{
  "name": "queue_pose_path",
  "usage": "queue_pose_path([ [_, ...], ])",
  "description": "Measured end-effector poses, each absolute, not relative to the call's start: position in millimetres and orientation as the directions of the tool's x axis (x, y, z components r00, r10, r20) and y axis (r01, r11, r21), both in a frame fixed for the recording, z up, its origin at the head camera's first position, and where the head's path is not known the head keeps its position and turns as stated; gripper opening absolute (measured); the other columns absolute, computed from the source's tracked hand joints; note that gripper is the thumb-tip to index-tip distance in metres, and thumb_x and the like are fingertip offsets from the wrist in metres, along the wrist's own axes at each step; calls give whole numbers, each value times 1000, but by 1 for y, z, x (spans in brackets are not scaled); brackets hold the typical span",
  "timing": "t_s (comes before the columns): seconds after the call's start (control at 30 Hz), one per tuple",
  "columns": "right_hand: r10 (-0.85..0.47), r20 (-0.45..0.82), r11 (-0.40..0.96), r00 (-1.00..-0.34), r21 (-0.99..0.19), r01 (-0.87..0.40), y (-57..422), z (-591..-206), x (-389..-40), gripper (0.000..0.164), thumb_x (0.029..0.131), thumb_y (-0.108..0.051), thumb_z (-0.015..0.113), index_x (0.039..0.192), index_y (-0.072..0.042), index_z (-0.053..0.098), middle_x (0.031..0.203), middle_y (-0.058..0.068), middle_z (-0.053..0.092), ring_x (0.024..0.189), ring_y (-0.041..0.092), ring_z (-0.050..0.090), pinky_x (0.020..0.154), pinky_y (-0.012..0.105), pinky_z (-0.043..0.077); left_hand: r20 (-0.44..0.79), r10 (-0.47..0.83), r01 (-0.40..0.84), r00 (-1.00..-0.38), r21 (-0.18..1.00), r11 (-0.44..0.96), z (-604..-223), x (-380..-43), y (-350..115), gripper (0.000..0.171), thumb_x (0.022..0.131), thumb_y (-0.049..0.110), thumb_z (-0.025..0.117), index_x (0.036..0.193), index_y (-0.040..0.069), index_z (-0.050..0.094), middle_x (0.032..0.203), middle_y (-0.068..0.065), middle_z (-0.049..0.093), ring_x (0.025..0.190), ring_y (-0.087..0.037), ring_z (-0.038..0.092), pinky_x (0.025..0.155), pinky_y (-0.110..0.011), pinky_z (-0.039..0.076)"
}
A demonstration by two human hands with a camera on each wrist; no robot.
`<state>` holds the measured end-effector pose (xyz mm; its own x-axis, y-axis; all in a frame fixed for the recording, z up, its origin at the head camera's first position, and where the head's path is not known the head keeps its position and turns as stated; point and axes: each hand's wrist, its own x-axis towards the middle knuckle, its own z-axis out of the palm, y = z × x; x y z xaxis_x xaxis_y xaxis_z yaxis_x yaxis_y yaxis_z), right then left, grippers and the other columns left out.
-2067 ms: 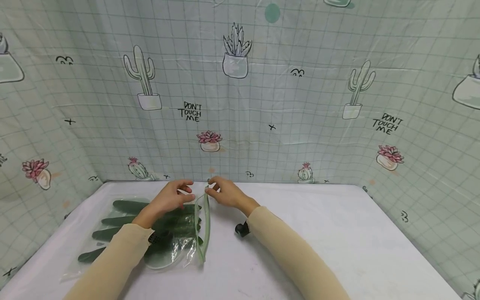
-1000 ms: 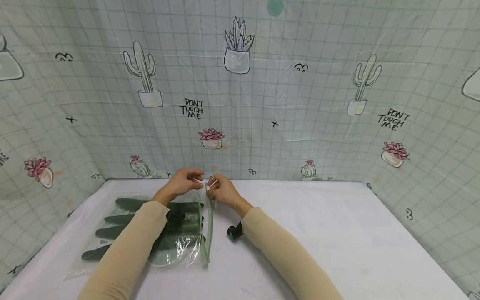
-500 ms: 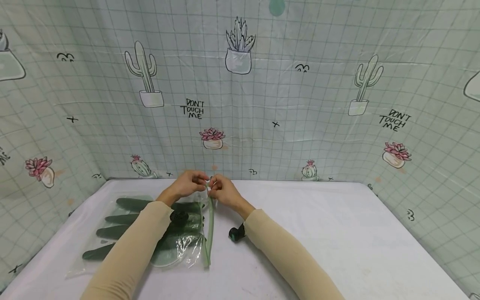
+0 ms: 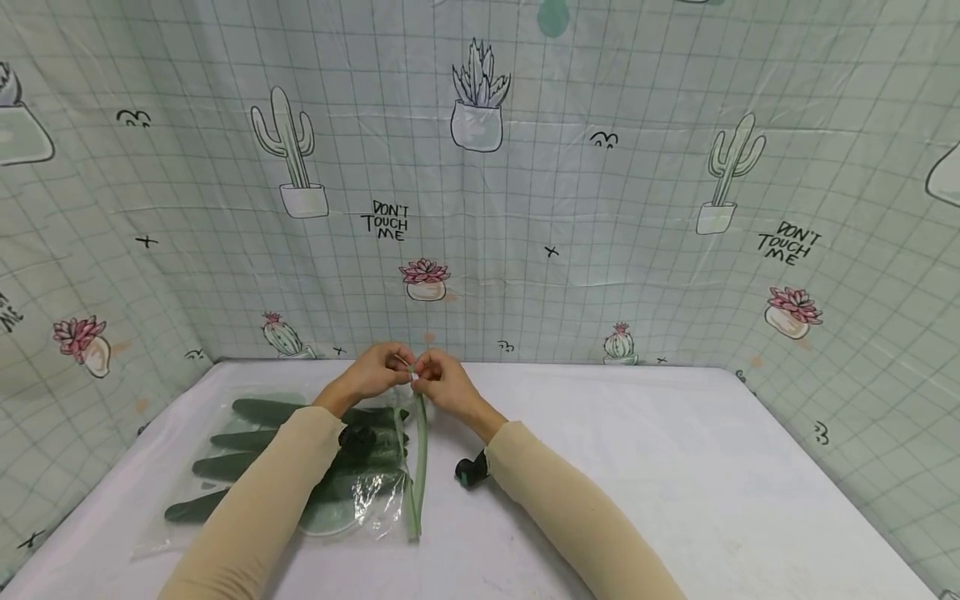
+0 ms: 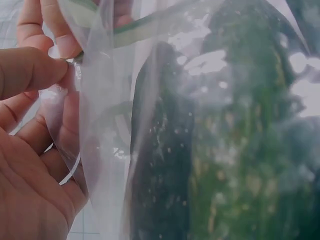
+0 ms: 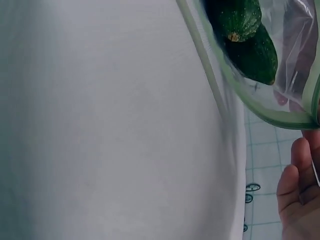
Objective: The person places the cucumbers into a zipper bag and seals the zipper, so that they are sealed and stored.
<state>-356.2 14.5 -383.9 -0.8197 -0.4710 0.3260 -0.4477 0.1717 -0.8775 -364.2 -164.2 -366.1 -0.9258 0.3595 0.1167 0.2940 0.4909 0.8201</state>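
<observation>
A clear zip-lock bag (image 4: 341, 521) with a pale green zip strip (image 4: 422, 450) lies on the table, its mouth facing right. Several dark green cucumbers (image 4: 225, 464) lie inside it, their ends visible through the open mouth in the right wrist view. At the far corner of the mouth, my left hand (image 4: 377, 372) pinches the bag between thumb and fingers. My right hand (image 4: 450, 385) pinches the zip strip right beside it, the fingertips of both hands nearly meeting. Close in the left wrist view, cucumbers (image 5: 240, 130) show behind the clear film.
The white-covered table (image 4: 622, 450) extends to the right of the bag. Behind and on both sides hangs a grid-patterned curtain (image 4: 525, 192) printed with cacti. A black wrist camera (image 4: 471, 472) shows below the right sleeve (image 4: 577, 508).
My left hand has moved right from over the bag to its far corner and closed its fingertips there. The right hand has stayed at the corner; the zip strip's two edges lie nearer together.
</observation>
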Motion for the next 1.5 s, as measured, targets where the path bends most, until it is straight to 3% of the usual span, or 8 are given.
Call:
queue_pose_path([
  [0.3, -448, 296, 131, -844, -912, -389, 13, -378, -349, 14, 87, 8, 60, 99, 11, 54, 77, 9, 55, 65, 10, 48, 58, 22, 40, 159, 342, 317, -926, 818, 479, -366, -361, -166, 17, 88, -3, 59, 105, -5, 60, 84, -14, 65, 73, -24, 55, 61, -30, 40],
  [0.47, -418, 252, 85, -873, -946, -313, 9, -390, -356, 13, 84, 8, 61, 96, 10, 55, 71, 3, 53, 63, 12, 49, 59, 24, 42, 183, 313, 322, -932, 814, 483, -367, -360, -167, 18, 87, -2, 60, 104, -6, 60, 88, -14, 64, 80, -24, 59, 66, -31, 46],
  [0.63, -400, 165, 143, -902, -960, -239, 7, -404, -359, 14, 80, 7, 62, 90, 2, 56, 65, 0, 52, 59, 11, 49, 56, 23, 42, 197, 272, 313, -942, 807, 501, -369, -361, -168, 21, 86, -4, 60, 107, -8, 60, 88, -14, 64, 79, -20, 58, 67, -31, 47],
  [0.87, -358, 55, 173, -932, -977, -124, 9, -408, -349, 15, 76, 6, 63, 87, -1, 55, 59, 2, 52, 50, 12, 47, 47, 24, 40, 203, 272, 318, -941, 809, 495, -368, -362, -164, 20, 85, -5, 59, 104, -6, 59, 80, -11, 63, 67, -17, 50, 60, -30, 40],
  [1.13, -338, -22, 198, -941, -979, -49, 8, -401, -321, 14, 75, 8, 61, 85, -1, 55, 55, 2, 48, 46, 11, 42, 44, 23, 34, 197, 255, 306, -947, 799, 518, -367, -362, -166, 18, 86, -4, 59, 103, -3, 60, 85, -13, 62, 71, -20, 52, 60, -31, 41],
  [1.5, -359, -111, 253, -927, -967, 18, 16, -408, -303, 15, 77, 6, 66, 83, -4, 57, 61, 5, 57, 51, 15, 51, 45, 26, 40, 199, 244, 301, -949, 798, 522, -369, -363, -169, 18, 86, -4, 58, 104, -3, 60, 87, -12, 60, 75, -22, 52, 63, -32, 42],
])
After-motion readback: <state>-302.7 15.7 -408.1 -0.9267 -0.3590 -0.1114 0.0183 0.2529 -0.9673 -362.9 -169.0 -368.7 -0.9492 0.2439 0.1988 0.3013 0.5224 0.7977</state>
